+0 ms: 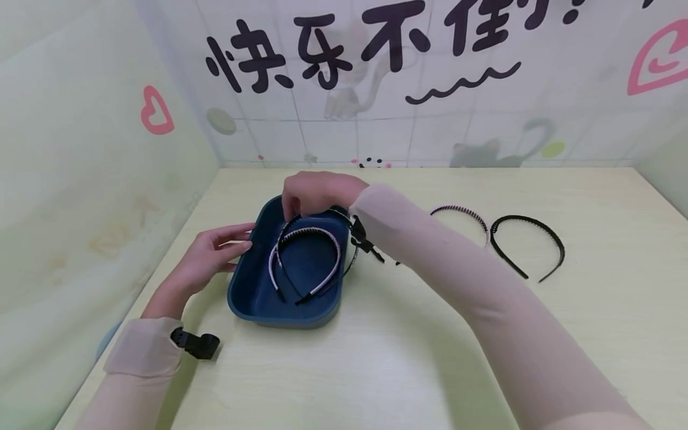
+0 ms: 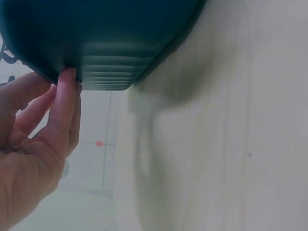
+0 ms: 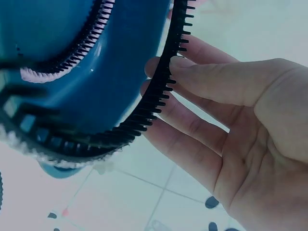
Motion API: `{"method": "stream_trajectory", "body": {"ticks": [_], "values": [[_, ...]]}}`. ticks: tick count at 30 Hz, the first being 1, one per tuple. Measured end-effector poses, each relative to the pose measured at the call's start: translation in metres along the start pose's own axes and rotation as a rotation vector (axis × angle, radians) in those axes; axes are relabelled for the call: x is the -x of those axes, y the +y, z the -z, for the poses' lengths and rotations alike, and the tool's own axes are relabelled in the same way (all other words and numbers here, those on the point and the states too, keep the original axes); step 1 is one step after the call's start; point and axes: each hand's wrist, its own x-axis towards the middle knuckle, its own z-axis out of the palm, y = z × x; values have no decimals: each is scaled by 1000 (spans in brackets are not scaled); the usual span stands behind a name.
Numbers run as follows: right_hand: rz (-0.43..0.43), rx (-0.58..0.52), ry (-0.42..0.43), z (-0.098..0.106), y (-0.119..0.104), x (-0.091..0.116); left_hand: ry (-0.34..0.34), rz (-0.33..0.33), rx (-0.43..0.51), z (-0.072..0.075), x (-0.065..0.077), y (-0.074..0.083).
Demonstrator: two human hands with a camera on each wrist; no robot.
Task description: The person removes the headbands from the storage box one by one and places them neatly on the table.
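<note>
My right hand [image 1: 317,192] is above the far end of a deep blue plastic box [image 1: 258,314]. Its thumb and fingertips pinch a black toothed headband [image 3: 156,94] with a pale sparkly outer edge. A pale lilac headband [image 1: 337,251] with black teeth and tips lies inside the box. My left hand [image 1: 206,257] is at the box's left side, its fairly straight fingers touching the outer wall by the rim. In the left wrist view those fingertips [image 2: 67,79] rest against the ridged side.
Right of the box, a black headband [image 1: 556,239] lies on the light wooden table [image 1: 371,364]. Beside it is a lilac and black toothed headband [image 1: 459,208], partly covered by my right sleeve [image 1: 457,269]. A printed cloth wall [image 1: 322,137] stands behind the table.
</note>
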Motion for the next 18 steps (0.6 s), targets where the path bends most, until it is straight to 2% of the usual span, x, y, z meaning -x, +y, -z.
{"method": "stream_trajectory", "body": {"ticks": [7,18], "values": [[27,-17,28,3,8,19,2,4,-5,0,0,1],[-48,-21,8,-5,19,45,2,-8,-10,-2,1,0]]}}
